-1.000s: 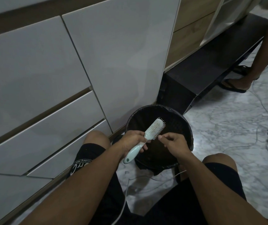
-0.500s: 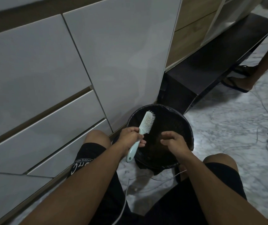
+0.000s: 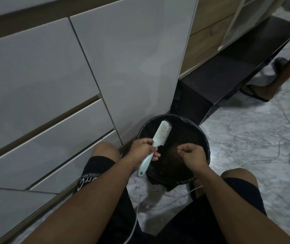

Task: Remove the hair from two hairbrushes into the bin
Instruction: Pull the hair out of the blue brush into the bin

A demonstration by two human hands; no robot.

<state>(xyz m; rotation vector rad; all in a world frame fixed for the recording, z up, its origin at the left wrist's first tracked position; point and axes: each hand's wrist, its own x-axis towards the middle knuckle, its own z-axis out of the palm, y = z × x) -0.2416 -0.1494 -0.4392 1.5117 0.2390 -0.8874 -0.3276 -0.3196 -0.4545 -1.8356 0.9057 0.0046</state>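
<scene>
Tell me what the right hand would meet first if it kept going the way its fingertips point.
The right hand points left over the bin. Going straight on, it would probably first meet the hairbrush, near its neck, or the left hand gripping it; depth is unclear.

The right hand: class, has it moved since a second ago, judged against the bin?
Yes. The right hand left the hairbrush bristles and moved toward the bin's right rim, fingers pinched over its opening.
</scene>
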